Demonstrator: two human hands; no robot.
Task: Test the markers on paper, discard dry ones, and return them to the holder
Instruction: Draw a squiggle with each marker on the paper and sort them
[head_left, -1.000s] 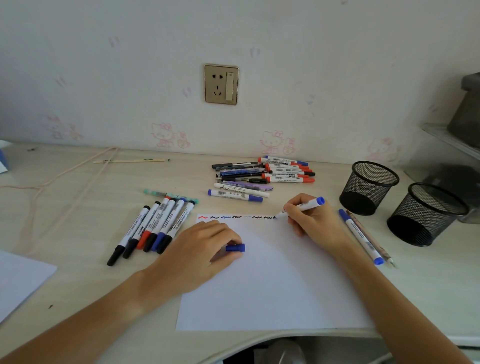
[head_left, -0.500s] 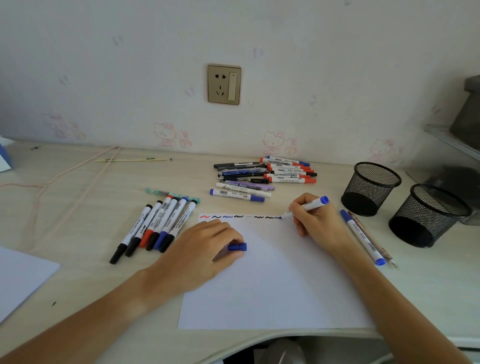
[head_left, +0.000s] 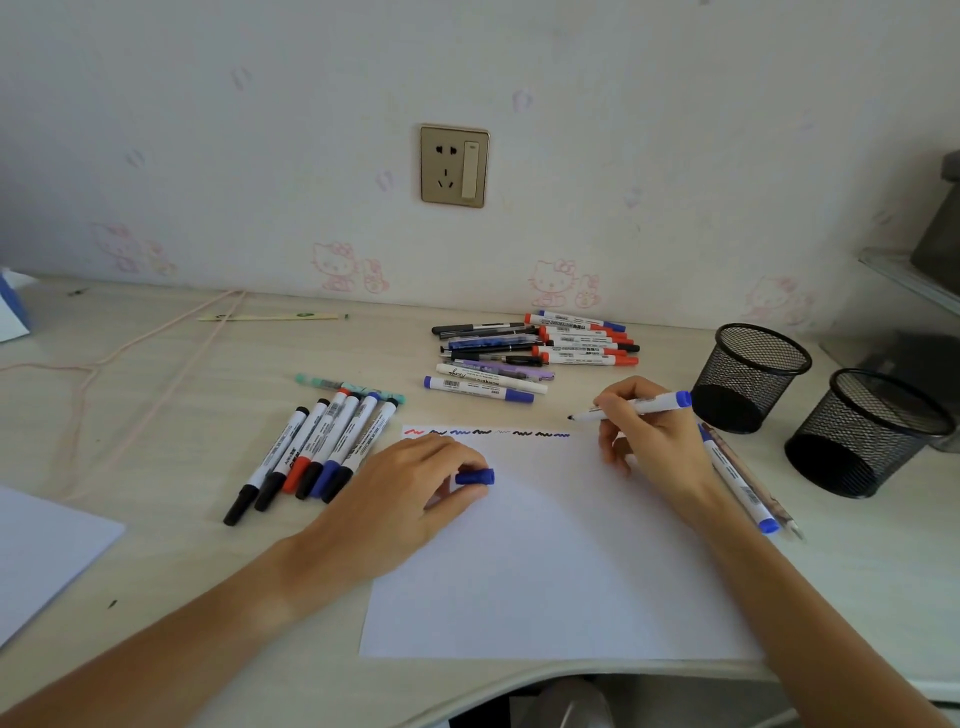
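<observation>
A spare white sheet (head_left: 47, 545) lies at the far left edge of the desk (head_left: 171, 447). A row of six capped markers (head_left: 317, 447) lies side by side, just left of the left hand's knuckles; the caps are black, red and blue. A teal pen (head_left: 348, 387) lies across the far ends of this row.

The left hand (head_left: 410, 499) rests palm down on the test paper (head_left: 550, 561). Its fingers are curled inward, and the thumb and forefinger pinch the blue cap (head_left: 475, 476), which projects to the right of the fingertips.

A line of short scribbles (head_left: 488, 432) in red, black and blue runs along the far edge of the test paper, beyond the left fingertips. A pile of untested pens and markers (head_left: 535, 351) lies on the desk farther out, between the two hands.

The right hand (head_left: 654, 441) pinches the uncapped blue marker (head_left: 631, 408) between thumb and forefinger; the remaining fingers are curled beneath. The marker lies nearly level. Its tip points left, past the last scribble and off the far right corner of the paper; contact with the desk cannot be determined.

Two markers (head_left: 743, 483) lie on the desk just right of the right wrist. Two black mesh holders (head_left: 750, 376) stand farther right, near each other.
</observation>
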